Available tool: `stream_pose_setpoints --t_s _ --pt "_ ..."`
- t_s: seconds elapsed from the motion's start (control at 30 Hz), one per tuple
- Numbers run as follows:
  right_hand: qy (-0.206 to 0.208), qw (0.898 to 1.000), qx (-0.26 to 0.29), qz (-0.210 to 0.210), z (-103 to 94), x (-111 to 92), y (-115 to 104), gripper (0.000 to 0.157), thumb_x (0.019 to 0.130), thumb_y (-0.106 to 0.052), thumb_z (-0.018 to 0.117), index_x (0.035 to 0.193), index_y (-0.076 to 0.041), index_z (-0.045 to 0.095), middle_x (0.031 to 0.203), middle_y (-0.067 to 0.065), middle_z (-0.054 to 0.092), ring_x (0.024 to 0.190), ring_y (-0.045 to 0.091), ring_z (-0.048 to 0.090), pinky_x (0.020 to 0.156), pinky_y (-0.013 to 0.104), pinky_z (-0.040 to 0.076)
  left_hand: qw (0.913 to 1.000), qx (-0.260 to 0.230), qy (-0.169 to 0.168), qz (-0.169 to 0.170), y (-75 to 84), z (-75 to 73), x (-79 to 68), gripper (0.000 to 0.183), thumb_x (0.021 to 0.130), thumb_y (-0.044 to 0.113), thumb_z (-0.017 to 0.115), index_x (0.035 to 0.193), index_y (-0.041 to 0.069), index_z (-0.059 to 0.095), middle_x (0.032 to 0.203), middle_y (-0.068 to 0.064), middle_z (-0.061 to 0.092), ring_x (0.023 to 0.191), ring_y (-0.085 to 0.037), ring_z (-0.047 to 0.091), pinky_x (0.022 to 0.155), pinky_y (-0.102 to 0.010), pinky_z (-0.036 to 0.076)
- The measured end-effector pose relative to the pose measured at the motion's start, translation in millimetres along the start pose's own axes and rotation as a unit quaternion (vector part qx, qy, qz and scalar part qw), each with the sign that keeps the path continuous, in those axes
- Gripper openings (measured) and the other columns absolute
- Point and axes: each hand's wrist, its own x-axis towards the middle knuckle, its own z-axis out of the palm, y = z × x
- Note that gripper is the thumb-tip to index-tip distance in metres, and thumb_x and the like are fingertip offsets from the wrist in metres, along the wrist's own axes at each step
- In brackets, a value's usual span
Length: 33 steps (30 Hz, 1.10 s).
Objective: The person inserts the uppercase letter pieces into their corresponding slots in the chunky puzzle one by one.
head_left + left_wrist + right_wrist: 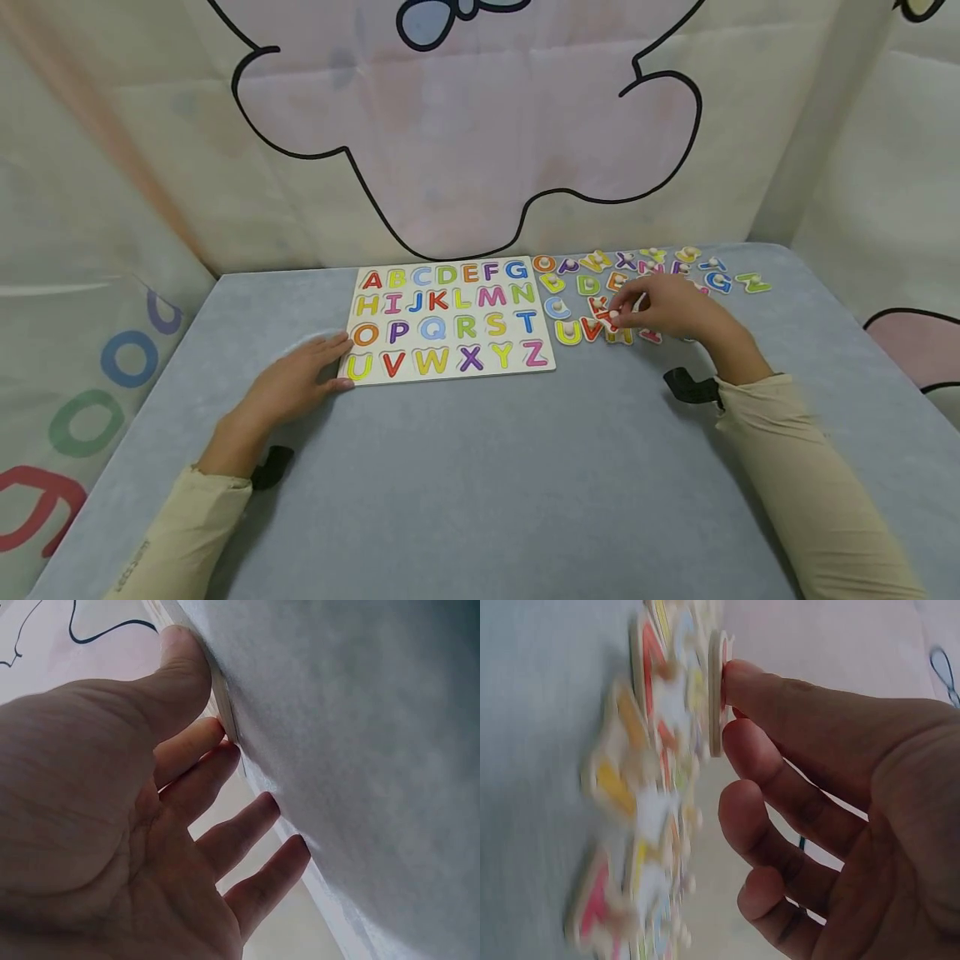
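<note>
A white alphabet puzzle board (420, 377) with rows of coloured letters lies near the back of the table. My left hand (300, 377) rests along its left side, with fingers extended and fingertips at the edge; the thumb is by the near corner. In the left wrist view the fingers (232, 836) are spread beside the board's thin edge. Right of the board, my right hand (671, 310) pinches a red letter piece (716, 697) by its knob between thumb and index finger. That piece is seen edge-on in the right wrist view, above other pieces.
Loose knobbed letter pieces lie right of the board, among them a yellow U (567, 332), a red V (591, 329), a green D (588, 284) and a green Z (752, 282). A blue-grey cloth (465, 483) covers the table. A printed curtain (450, 167) hangs behind.
</note>
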Motion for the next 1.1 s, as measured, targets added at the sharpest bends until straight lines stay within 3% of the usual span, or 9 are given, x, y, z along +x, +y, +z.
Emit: stream_pose_setpoints --t_s 0.17,0.3,0.5,0.83,1.1 --pt "-0.021 0.999 0.011 -0.031 17.8 15 -19 0.020 0.089 -0.024 0.076 0.105 -0.012 0.073 0.085 0.002 0.065 0.079 0.019 0.054 0.064 0.029 0.044 1.0000 0.006 0.001 -0.006 1.0 2.2 0.7 0.069 0.092 0.029 0.070 0.150 0.006 0.042 0.158 -0.017 0.039 0.144 -0.046 0.035 0.111 -0.064 0.034" --pt "-0.014 0.998 0.009 -0.054 26.6 26 -37 0.016 0.089 -0.024 0.076 0.101 -0.014 0.073 0.083 0.001 0.065 0.078 0.019 0.055 0.066 0.029 0.044 0.9999 0.006 0.001 -0.008 2.6 3.1 2.2 0.069 0.092 0.029 0.070 0.150 0.007 0.042 0.158 -0.017 0.039 0.144 -0.045 0.035 0.110 -0.064 0.035" --pt "-0.030 0.998 0.025 -0.051 41.2 34 -57 0.013 0.088 -0.025 0.076 0.098 -0.017 0.073 0.084 0.001 0.064 0.073 0.017 0.055 0.058 0.027 0.045 0.9998 0.014 -0.005 -0.014 4.9 2.3 1.9 0.069 0.092 0.030 0.070 0.151 0.007 0.041 0.158 -0.017 0.038 0.144 -0.045 0.034 0.111 -0.064 0.034" --pt "-0.045 0.997 0.000 -0.056 60.8 40 -67 0.010 0.088 -0.020 0.075 0.098 -0.018 0.075 0.079 0.000 0.061 0.078 0.017 0.053 0.064 0.027 0.041 0.9999 0.011 0.010 0.005 -0.2 6.5 -2.4 0.069 0.091 0.030 0.072 0.149 0.006 0.044 0.156 -0.018 0.042 0.142 -0.046 0.037 0.110 -0.063 0.036" --pt "-0.022 0.999 0.006 -0.048 57.1 45 -67 0.015 0.086 -0.025 0.078 0.099 -0.020 0.074 0.082 0.000 0.062 0.075 0.017 0.053 0.060 0.028 0.041 0.9996 0.015 0.025 0.006 1.0 4.2 -2.2 0.067 0.092 0.032 0.071 0.149 0.007 0.045 0.156 -0.016 0.042 0.143 -0.045 0.037 0.110 -0.062 0.036"
